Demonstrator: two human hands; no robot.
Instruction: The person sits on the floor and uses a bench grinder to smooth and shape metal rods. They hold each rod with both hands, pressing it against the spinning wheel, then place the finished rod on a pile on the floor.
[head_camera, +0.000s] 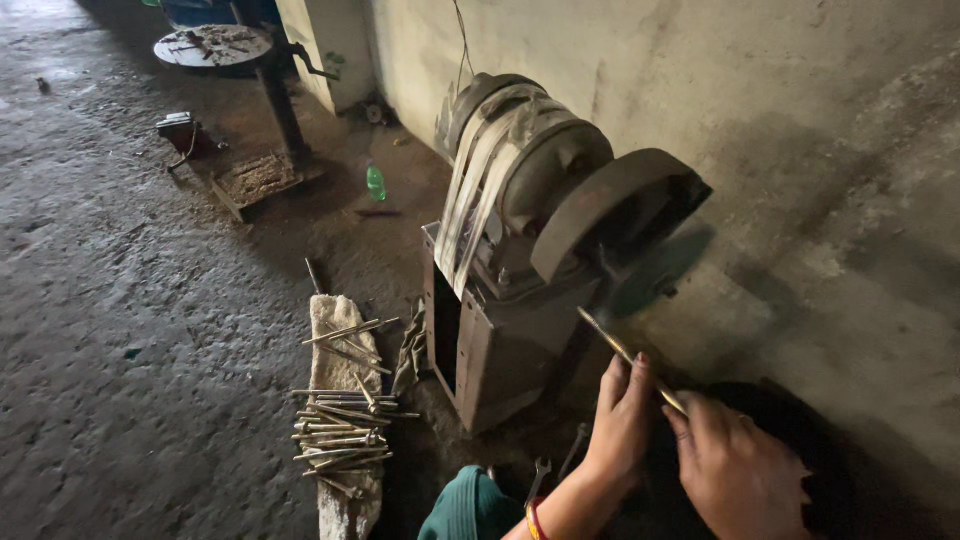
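Now both my left hand (622, 420) and right hand (735, 470) grip a thin metal rod (630, 358), lower right of frame, tip angled up toward the grinding wheel (655, 272); loose rods (342, 430) lie lower centre-left.

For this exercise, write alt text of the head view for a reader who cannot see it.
Two bare hands, left hand and right hand, hold a thin metal rod against the wheel of a belt-driven grinding machine. A pile of similar rods lies on a block to the left.
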